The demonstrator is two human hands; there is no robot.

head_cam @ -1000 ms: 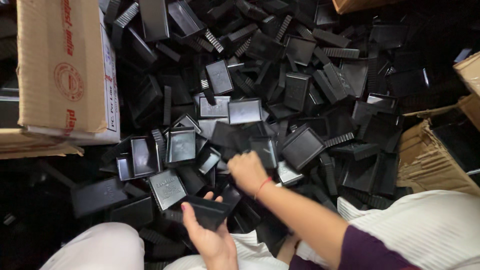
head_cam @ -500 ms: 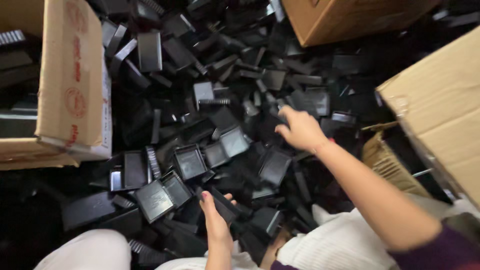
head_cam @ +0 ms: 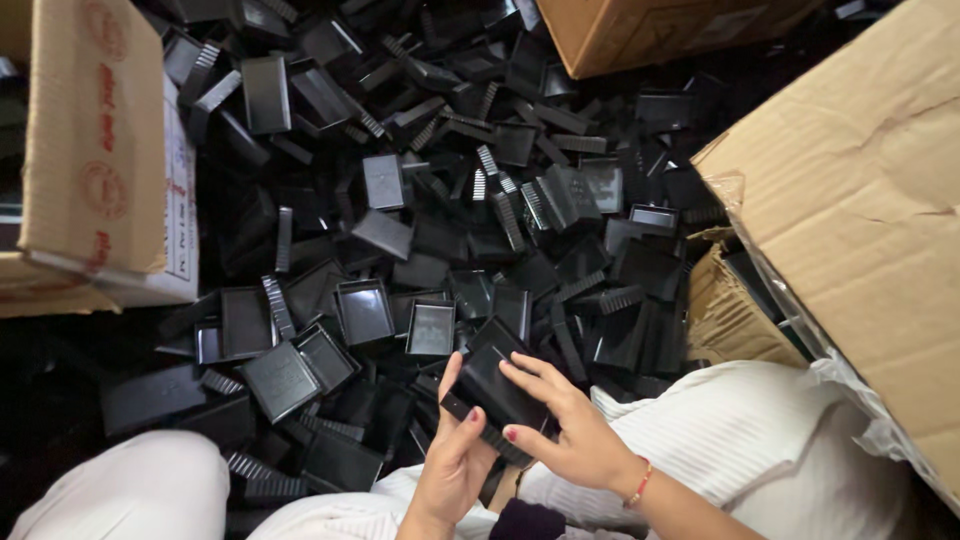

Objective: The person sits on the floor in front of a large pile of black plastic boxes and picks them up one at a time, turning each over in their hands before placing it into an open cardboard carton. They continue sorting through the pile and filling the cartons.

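Right hand (head_cam: 575, 435) is back from its reach into the pile (head_cam: 480, 200) and now meets the left hand (head_cam: 455, 455) at the lap. Both grip one black plastic tray (head_cam: 495, 385), fingers curled around its edges, between cardboard boxes (head_cam: 860, 200).

1. Heap of loose black plastic trays (head_cam: 430, 230) spread over the floor, lying at all angles; some open side up, some showing ribbed edges.
2. Cardboard box (head_cam: 95, 150) at left, red print on its flap.
3. Large cardboard box (head_cam: 860, 200) at right, clear plastic liner (head_cam: 850, 390) at its lower edge.
4. Third cardboard box (head_cam: 660, 30) at top.
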